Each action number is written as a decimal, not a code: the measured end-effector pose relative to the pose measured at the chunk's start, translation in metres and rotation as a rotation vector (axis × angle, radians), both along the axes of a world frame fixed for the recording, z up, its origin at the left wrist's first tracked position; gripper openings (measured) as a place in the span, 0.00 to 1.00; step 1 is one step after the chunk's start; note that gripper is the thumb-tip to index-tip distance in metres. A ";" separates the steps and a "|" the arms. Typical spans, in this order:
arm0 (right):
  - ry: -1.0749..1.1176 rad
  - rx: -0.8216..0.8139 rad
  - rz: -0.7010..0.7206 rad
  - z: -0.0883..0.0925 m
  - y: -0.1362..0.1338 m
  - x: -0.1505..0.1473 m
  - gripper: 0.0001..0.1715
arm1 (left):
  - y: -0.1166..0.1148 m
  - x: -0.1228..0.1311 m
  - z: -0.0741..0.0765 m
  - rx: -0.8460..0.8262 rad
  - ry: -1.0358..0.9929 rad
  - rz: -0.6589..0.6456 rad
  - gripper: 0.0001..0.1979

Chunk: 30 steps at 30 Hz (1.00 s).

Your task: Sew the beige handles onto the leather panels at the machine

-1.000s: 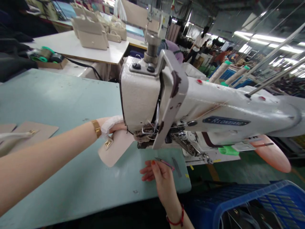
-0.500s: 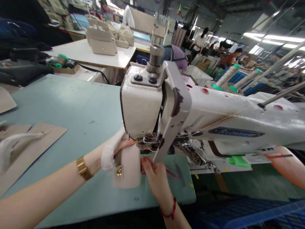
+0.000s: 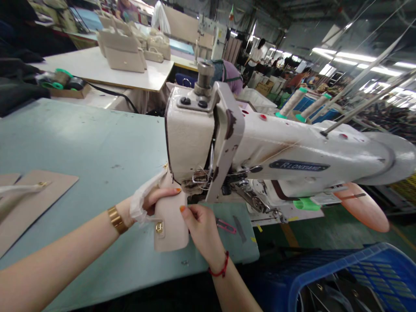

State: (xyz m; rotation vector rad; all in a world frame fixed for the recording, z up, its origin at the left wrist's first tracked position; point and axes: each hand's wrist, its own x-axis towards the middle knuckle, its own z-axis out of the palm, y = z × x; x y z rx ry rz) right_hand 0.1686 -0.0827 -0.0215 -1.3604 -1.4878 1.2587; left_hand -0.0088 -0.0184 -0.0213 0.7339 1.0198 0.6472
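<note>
A small beige leather flap (image 3: 171,225) with a gold clasp lies under the head of a white sewing machine (image 3: 208,134) on a pale green table (image 3: 81,147). My left hand (image 3: 152,201), with a thin white cover over its back and a gold bracelet at the wrist, grips the flap's left edge, thumb on top. My right hand (image 3: 201,227), with a red cord at the wrist, pinches the flap's right edge just below the needle area. Pink-handled thread snips (image 3: 225,225) lie on the table right beside my right hand.
Beige leather panels (image 3: 29,199) with a white handle lie at the table's left. A blue plastic crate (image 3: 351,277) stands at lower right. Behind, a white table (image 3: 97,65) carries beige handbags (image 3: 121,45) and tape rolls. Thread cones (image 3: 292,102) stand behind the machine. People work far back.
A second ago my right hand held the pink snips; they now lie on the table and that hand has moved up to pinch the flap. The flap has turned upright under the machine head.
</note>
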 end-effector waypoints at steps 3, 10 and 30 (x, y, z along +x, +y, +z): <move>0.001 -0.002 0.026 -0.001 0.000 0.001 0.24 | 0.000 0.002 0.001 -0.020 -0.022 -0.006 0.19; 0.000 -0.035 0.036 -0.004 0.001 0.003 0.25 | -0.001 0.004 0.009 -0.009 -0.065 0.026 0.24; 0.005 -0.024 -0.007 -0.010 0.006 0.002 0.25 | 0.003 0.007 0.009 -0.006 -0.034 0.136 0.23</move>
